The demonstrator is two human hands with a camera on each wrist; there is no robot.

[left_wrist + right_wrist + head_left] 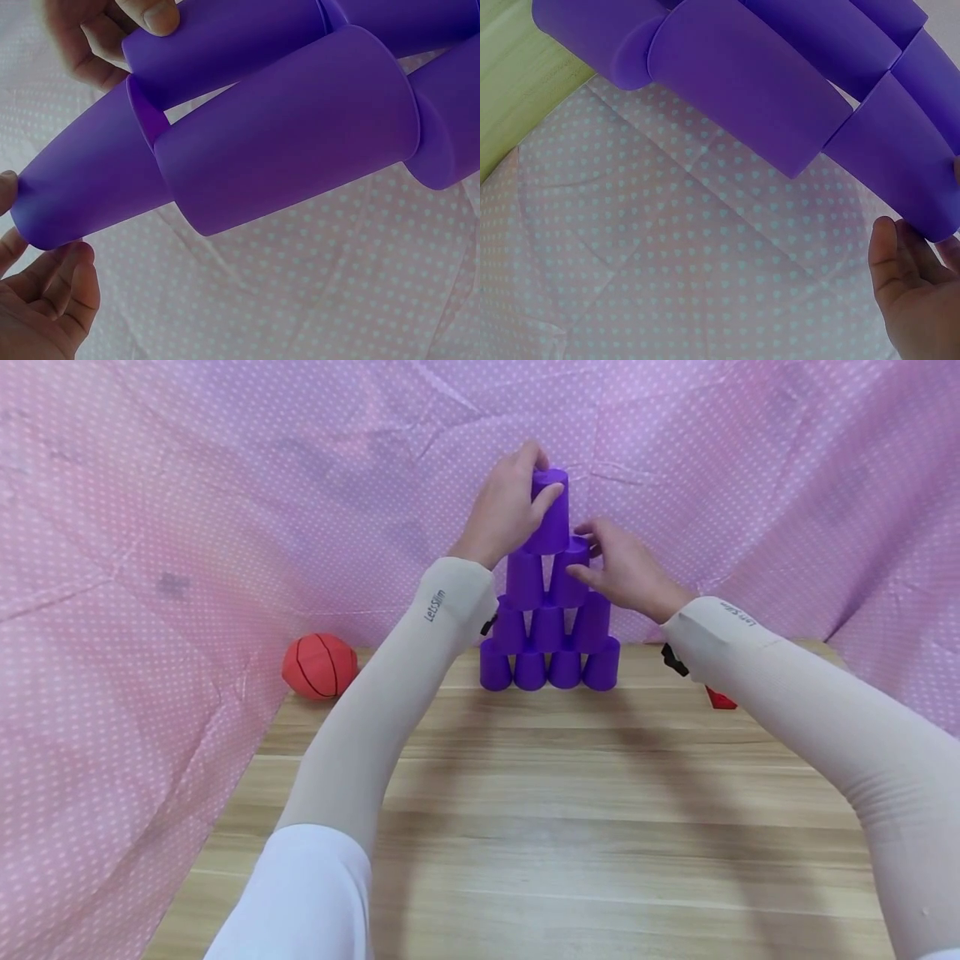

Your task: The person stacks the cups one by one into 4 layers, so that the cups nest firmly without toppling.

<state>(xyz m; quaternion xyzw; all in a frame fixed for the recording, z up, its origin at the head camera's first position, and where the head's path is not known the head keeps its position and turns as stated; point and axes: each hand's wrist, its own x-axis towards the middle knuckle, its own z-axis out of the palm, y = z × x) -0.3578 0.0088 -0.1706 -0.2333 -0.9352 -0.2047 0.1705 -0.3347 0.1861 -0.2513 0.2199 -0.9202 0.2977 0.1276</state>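
Observation:
Upside-down purple cups (547, 628) are stacked in a pyramid several rows high, narrowing upward. My left hand (507, 503) holds the single top cup (552, 518) near its closed end, thumb on the near side and fingers behind. In the left wrist view, that top cup (90, 169) overlaps the rims of the cups under it. One row lower, my right hand (630, 568) has thumb and fingers around the right-hand cup (570, 575). The right wrist view shows its fingertips (883, 232) against the closed end of this cup (900, 154).
The pyramid stands at the back of a wooden table (525, 827), close to a pink dotted cloth (360, 485). To its left lies a red ball with black lines (319, 667). A small red object (722, 698) is partly hidden by my right sleeve.

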